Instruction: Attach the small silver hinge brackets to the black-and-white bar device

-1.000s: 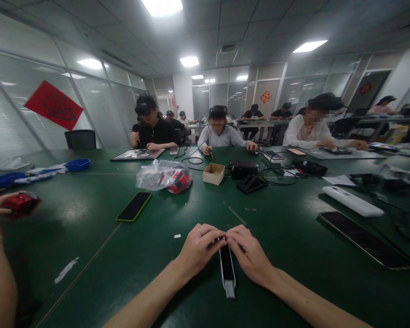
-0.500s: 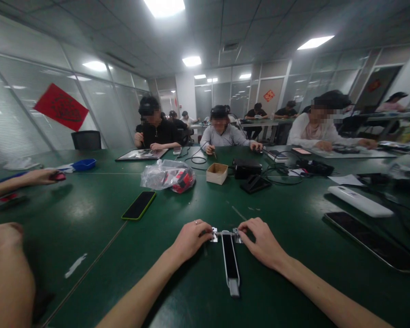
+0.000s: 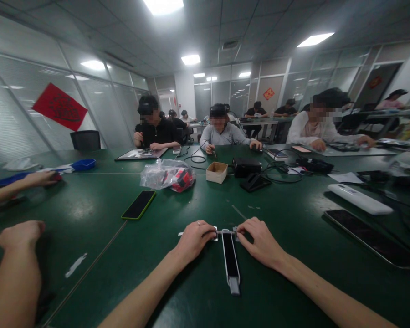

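With left hand, pinches metal plate; with right hand, pinches second plate. Between both, lower centre of frame: dark bar, long axis near-vertical, foot slanting slightly right, top level with fingertips. Neither hand clearly nearer.

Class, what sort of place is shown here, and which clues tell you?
Probably a shared workroom or office: several people sit at long tables like this green table, beneath ceiling light panels, beside glass partitions.
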`<action>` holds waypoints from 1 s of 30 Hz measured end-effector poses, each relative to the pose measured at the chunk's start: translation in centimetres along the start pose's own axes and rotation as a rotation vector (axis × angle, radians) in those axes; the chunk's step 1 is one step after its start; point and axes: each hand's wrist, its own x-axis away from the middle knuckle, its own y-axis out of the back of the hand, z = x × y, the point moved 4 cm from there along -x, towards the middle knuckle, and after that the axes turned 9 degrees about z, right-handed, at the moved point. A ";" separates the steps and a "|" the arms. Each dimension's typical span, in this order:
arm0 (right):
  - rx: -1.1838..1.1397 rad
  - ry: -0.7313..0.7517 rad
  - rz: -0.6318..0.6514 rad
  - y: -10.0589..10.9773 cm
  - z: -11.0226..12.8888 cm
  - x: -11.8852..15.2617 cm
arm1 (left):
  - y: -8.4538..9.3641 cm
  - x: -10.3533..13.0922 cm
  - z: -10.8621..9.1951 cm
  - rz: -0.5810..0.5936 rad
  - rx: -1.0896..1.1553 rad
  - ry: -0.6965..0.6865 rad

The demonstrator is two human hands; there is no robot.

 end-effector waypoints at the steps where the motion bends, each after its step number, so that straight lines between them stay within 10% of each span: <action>1: 0.005 0.004 0.002 0.0 0.0 0.0 | 0.0 0.0 0.0 -0.007 0.005 -0.001; 30: 0.017 0.009 0.013 0.0 0.1 -0.1 | 0.4 0.2 -0.6 -0.048 0.008 0.052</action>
